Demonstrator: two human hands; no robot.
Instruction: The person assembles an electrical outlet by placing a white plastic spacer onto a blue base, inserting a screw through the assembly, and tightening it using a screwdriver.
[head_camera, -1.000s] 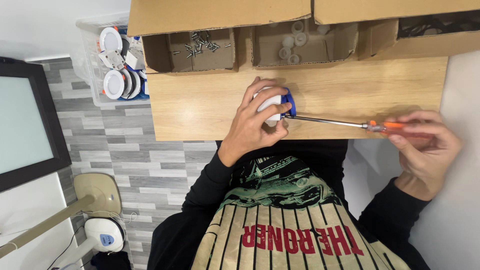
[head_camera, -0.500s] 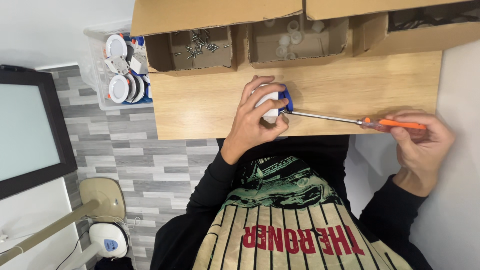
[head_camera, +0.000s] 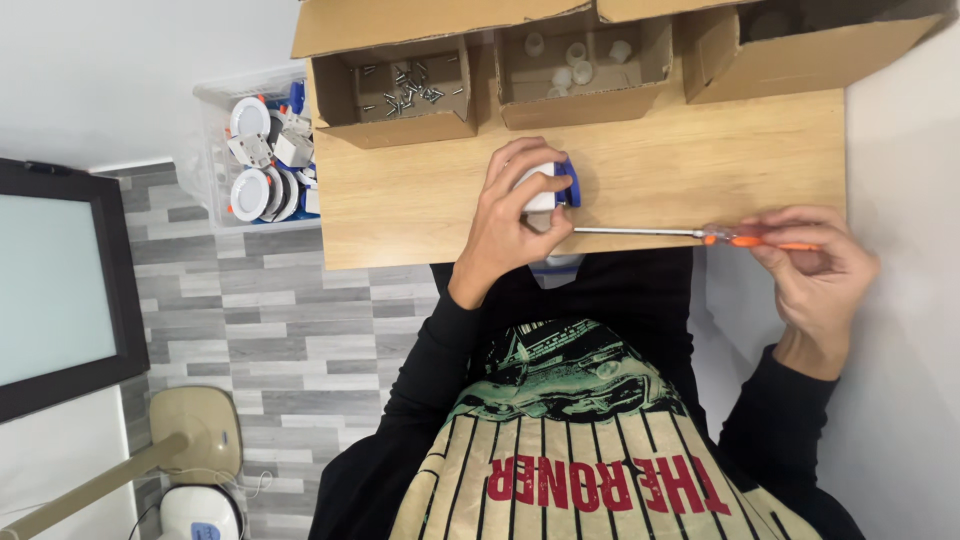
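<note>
A light wooden tabletop (head_camera: 420, 215) stands over grey plank flooring, with 3 open cardboard boxes along its far edge: the cardboard box of small metal screws (head_camera: 392, 92) toward the far left corner, the cardboard box of small white caps (head_camera: 583, 68) at the middle, and a third (contents hidden) toward the far right corner. The left hand (head_camera: 515, 225) has its fingers curled around a small white round fitting with a blue clip (head_camera: 548, 185) near the table's front edge. The right hand (head_camera: 815, 265), past the right edge, pinches the orange handle of a long thin-shafted screwdriver (head_camera: 690, 235), its tip meeting the fitting. A clear plastic bin of white round fittings (head_camera: 255, 150) sits just beside the left edge.
</note>
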